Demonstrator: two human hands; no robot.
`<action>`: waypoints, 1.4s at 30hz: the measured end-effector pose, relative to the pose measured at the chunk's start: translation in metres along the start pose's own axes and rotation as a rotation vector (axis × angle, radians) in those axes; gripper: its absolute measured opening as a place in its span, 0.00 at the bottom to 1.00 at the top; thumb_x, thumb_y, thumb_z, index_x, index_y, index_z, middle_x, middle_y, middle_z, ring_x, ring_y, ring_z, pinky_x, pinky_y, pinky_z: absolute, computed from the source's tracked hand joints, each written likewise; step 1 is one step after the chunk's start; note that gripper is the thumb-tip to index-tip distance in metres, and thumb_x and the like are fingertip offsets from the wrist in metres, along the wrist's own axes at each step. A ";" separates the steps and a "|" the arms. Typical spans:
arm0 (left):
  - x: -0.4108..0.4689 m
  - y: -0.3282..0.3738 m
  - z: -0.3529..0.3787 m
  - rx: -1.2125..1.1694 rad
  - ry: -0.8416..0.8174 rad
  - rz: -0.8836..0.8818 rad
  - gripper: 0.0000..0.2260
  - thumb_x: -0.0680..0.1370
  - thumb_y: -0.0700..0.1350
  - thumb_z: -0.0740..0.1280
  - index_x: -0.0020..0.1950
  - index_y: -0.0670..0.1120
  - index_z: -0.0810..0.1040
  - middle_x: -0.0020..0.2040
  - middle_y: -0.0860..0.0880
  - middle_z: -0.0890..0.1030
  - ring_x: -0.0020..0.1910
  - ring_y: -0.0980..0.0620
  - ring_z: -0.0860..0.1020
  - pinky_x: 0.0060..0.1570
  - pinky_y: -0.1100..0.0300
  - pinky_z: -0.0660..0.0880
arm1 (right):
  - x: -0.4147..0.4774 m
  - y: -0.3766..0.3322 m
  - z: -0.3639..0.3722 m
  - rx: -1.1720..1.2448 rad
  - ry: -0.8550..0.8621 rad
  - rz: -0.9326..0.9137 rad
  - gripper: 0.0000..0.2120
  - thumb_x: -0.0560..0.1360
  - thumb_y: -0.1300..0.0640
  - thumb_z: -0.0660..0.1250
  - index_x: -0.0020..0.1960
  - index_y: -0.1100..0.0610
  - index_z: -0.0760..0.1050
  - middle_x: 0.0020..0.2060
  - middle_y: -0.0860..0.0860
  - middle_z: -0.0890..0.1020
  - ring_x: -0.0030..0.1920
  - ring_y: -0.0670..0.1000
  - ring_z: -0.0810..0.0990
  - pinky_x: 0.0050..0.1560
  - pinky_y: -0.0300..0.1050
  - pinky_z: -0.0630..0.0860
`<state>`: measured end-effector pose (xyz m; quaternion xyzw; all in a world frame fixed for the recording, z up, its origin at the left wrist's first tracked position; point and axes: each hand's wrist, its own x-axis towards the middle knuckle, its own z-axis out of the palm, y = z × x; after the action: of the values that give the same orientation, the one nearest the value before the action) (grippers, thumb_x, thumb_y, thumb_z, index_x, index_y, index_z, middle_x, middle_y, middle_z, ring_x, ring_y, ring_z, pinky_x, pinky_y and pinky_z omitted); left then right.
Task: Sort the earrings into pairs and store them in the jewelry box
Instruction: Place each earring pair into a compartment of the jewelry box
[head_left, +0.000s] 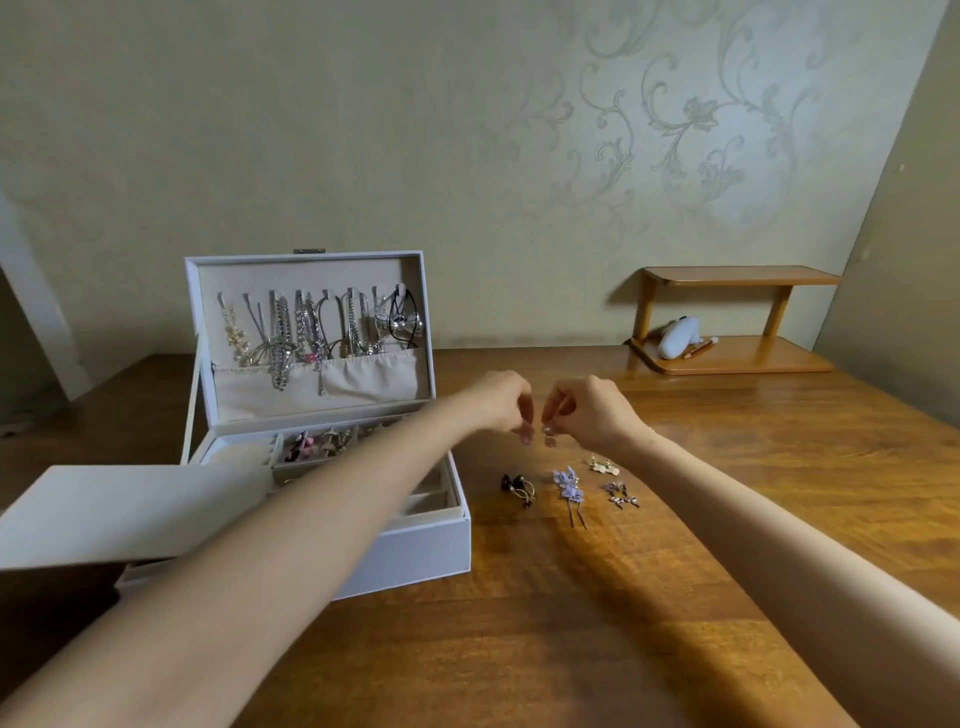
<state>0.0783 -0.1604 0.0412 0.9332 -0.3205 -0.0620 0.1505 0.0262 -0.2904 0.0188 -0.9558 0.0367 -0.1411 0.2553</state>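
Forearms cross much of the view, and the left one hides part of the open jewelry box (415, 551) that stands at the left side of the table (675, 597); only some of its upper tray compartments show, holding small pink and pale pieces too blurred to count. A flat white panel (104, 514) juts from the box toward the left edge of the table and is cut off by the frame. Inside the raised lid (311, 270), chains and necklaces hang in a tangle above a cloth pocket; their number cannot be told.

Both hands meet above the middle of the table. The left hand (501, 400) pinches one small pale earring (527, 434) between thumb and fingertip, and the right hand (592, 410) pinches a second (549, 440), the two held side by side, nearly touching. Their shape is hard to make out.

Four small groups of earrings lie on the table just nearer than the hands: a dark hoop group (518, 488), a lilac flower pair (569, 486) with long pins, a gold group (602, 466) and a small purple cluster (621, 493). How many pieces each holds is unclear.

At the far right corner stands one wooden two-tier shelf (737, 278), with a white object (678, 338) on its lower tier.
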 end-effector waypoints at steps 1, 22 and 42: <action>-0.007 -0.004 -0.009 0.008 0.009 0.010 0.11 0.71 0.45 0.73 0.52 0.44 0.80 0.52 0.48 0.80 0.51 0.50 0.77 0.47 0.58 0.72 | 0.000 -0.006 -0.001 0.018 0.010 -0.021 0.09 0.68 0.64 0.72 0.36 0.51 0.77 0.33 0.48 0.81 0.41 0.51 0.82 0.45 0.49 0.79; -0.103 -0.094 -0.075 0.169 -0.264 -0.253 0.07 0.71 0.45 0.72 0.47 0.47 0.78 0.38 0.54 0.77 0.36 0.58 0.73 0.33 0.66 0.71 | -0.006 -0.135 0.050 0.236 -0.164 -0.317 0.08 0.68 0.64 0.72 0.40 0.52 0.78 0.36 0.49 0.81 0.41 0.51 0.82 0.47 0.51 0.81; -0.054 -0.028 -0.045 0.099 -0.002 -0.039 0.08 0.73 0.46 0.70 0.50 0.46 0.79 0.47 0.49 0.80 0.45 0.53 0.75 0.44 0.60 0.70 | 0.000 -0.041 -0.010 0.107 0.005 -0.103 0.04 0.68 0.58 0.74 0.42 0.53 0.81 0.36 0.49 0.83 0.41 0.48 0.81 0.47 0.46 0.78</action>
<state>0.0617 -0.0951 0.0753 0.9454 -0.3053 -0.0501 0.1026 0.0237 -0.2597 0.0473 -0.9411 -0.0196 -0.1581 0.2982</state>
